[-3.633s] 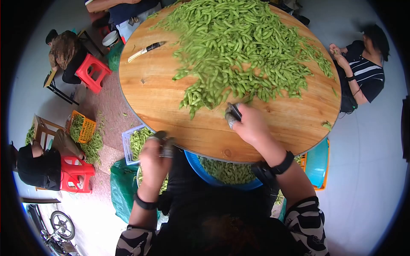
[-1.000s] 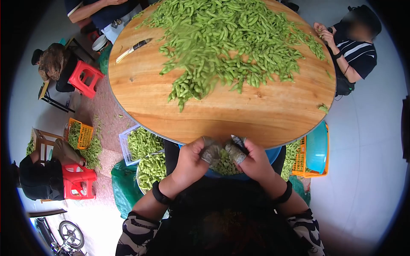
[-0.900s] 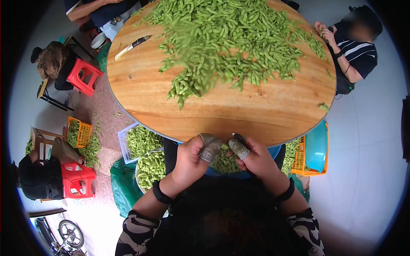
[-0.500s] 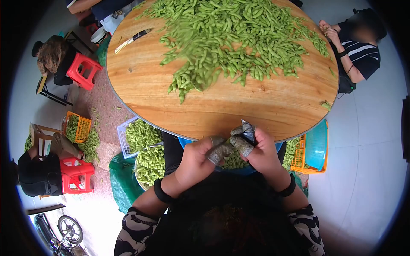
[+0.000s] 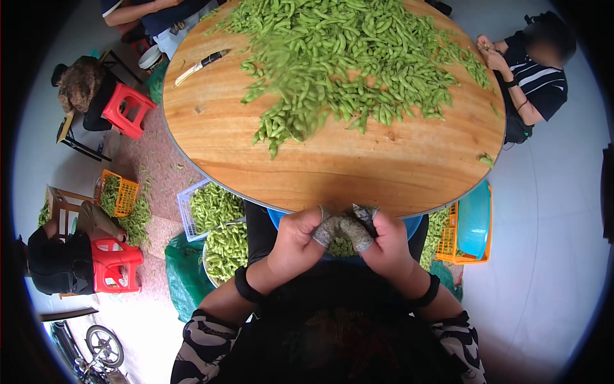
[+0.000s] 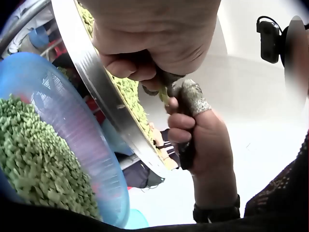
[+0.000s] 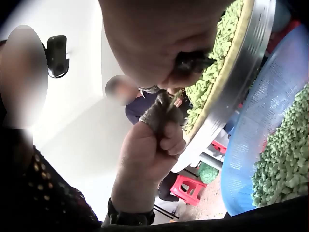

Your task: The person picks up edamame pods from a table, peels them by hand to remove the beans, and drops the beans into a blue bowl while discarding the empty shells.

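Note:
Both hands meet at the near table edge, above a blue basket of shelled green beans. My left hand pinches a green edamame pod, with a grey worn cover on its thumb. My right hand has its covered thumb right at the pod. Its other fingers curl round a small knife, whose black handle shows below them in the left wrist view. In the head view the thumbs hide the pod.
A large heap of edamame pods covers the far part of the round wooden table. Another knife lies at its left. Crates and a bowl of pods stand lower left; an orange crate stands right. Other people sit around.
Earlier my right hand was over the table by the heap and my left hand apart at the lower left. Both came together over the basket, and the thumbs have since closed in on each other.

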`<state>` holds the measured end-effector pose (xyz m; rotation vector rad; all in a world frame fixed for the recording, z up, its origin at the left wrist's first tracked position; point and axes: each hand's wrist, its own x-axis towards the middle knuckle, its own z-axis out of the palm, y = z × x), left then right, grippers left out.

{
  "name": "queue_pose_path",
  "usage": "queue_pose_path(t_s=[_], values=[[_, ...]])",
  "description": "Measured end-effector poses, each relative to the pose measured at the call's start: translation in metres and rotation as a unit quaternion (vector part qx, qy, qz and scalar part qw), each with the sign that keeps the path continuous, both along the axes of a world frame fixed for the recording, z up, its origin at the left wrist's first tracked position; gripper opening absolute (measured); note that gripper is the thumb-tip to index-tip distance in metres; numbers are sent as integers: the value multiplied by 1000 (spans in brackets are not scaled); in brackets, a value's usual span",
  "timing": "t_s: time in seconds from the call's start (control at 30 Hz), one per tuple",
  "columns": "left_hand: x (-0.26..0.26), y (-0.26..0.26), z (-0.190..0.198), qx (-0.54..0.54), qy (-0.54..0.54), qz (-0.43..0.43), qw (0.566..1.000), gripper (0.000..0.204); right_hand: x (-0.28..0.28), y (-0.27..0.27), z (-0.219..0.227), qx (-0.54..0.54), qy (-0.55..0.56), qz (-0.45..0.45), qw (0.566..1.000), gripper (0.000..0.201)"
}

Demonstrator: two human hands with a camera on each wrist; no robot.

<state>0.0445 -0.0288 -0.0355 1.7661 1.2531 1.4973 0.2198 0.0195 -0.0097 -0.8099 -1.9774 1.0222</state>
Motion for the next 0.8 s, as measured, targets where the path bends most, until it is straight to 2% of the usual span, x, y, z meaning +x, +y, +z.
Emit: queue_pose_path(t_s=[0.03, 0.07, 0.1, 0.13, 0.17, 0.23, 0.27, 0.3, 0.33, 0.4, 0.47, 0.53, 0.6, 0.63, 0.67, 0.73, 0.8], values=[[1, -5, 8, -107, -139, -58, 983, 13, 2, 0, 3, -149, 35, 38, 987, 11], [0, -8, 16, -210, -273, -115, 932, 15, 2, 0, 7, -146, 36, 40, 988, 11], [-4, -10, 23, -260, -329, -155, 894, 13, 2, 0, 11, -248, 64, 74, 964, 8], [-9, -11, 22, -258, -329, -155, 895, 13, 3, 0, 13, -349, 91, 106, 927, 5], [-13, -11, 19, -289, -322, -175, 884, 12, 5, 3, 11, -348, 91, 107, 927, 5], [-20, -12, 19, -316, -315, -196, 873, 11, 9, 10, 3, -399, 41, 120, 908, 25], [-22, -11, 22, -215, -180, -136, 950, 9, 8, 12, 4, -398, 40, 121, 908, 25], [-26, -12, 25, -105, -38, -70, 991, 9, 7, 15, 5, -236, -45, 129, 962, 23], [-34, -15, 26, -104, -39, -68, 992, 9, 5, 19, 7, -64, -128, 132, 981, 21], [-59, -29, 27, -104, 45, 53, 992, 12, 1, 25, 14, -28, -168, 122, 978, 21], [-87, -42, 19, -136, 112, 143, 974, 13, -4, 31, 24, 3, -206, 108, 973, 23], [-106, -53, 35, -195, 258, 263, 909, 19, -17, 47, 36, 8, -253, 78, 964, 27], [-124, -61, 40, -156, 419, 370, 814, 25, -36, 68, 35, 91, -227, 71, 967, 27], [-125, -62, 49, -127, 466, 396, 781, 30, -48, 80, 35, 118, -227, 65, 965, 23], [-120, -57, 64, -93, 482, 411, 768, 30, -61, 93, 35, 145, -227, 59, 961, 21], [-103, -49, 88, -64, 394, 364, 842, 28, -91, 116, 27, 179, -224, 33, 957, 17], [-75, -45, 123, -79, 245, 188, 948, 23, -118, 131, 15, 235, -219, -19, 947, 15]])
